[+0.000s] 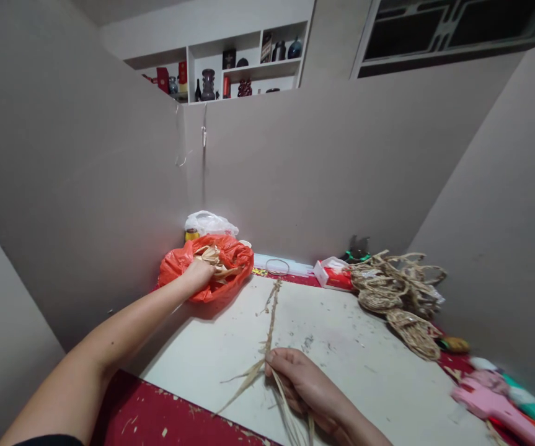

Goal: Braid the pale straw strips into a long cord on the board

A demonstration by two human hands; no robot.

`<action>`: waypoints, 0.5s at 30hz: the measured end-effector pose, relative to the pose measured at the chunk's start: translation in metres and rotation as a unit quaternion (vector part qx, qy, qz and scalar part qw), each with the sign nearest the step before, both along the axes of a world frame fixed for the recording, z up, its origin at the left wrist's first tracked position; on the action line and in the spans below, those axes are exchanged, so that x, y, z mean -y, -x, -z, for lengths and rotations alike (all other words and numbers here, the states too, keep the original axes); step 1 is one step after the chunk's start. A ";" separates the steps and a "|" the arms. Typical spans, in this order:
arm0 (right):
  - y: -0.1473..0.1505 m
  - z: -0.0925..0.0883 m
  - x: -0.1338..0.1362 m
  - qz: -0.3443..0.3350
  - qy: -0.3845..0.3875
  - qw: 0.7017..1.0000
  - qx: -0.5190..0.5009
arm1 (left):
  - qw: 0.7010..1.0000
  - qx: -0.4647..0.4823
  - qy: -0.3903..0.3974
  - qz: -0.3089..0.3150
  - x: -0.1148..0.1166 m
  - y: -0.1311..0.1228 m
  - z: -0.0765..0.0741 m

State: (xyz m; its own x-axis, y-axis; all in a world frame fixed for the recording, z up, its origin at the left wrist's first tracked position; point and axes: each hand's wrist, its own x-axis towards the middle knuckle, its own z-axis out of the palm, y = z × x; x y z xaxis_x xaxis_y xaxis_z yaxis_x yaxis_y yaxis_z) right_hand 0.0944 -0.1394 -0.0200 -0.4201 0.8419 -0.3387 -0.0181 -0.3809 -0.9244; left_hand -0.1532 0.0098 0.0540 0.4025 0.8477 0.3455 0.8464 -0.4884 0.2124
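Note:
My left hand reaches into an orange-red plastic bag at the back left of the board. Pale dried husk strips fill the bag, and the fingertips are hidden among them. My right hand pinches a thin braid of dried husk between thumb and fingers at its near end. The finished braid runs straight away from me across the white board. Loose strips fan out from the pinch toward the lower left, and others hang down below the hand.
Coiled braided husk pieces are piled at the right. A red-and-white tissue pack lies beside them. A pink tool sits at the right edge. Grey partitions enclose the table; its red cover carries scraps.

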 end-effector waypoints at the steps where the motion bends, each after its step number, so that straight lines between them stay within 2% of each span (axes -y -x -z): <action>1: 0.000 0.000 0.000 0.001 0.000 1.000 -0.002 | 1.000 -0.021 -0.008 -0.008 0.000 0.002 0.001; 4: 0.000 0.000 0.001 0.000 0.000 1.000 -0.007 | 0.997 -0.057 -0.038 -0.034 0.002 0.011 -0.002; 7: 0.001 -0.001 0.001 -0.006 0.002 1.000 -0.006 | 0.997 -0.017 -0.054 -0.059 0.007 0.019 -0.015; 11: 0.002 -0.004 0.002 -0.003 0.000 1.000 0.002 | 0.988 0.067 -0.073 -0.119 0.011 0.027 -0.040; 15: 0.002 -0.004 0.003 -0.006 -0.009 1.000 0.012 | 0.958 0.233 -0.127 -0.109 0.008 0.034 -0.063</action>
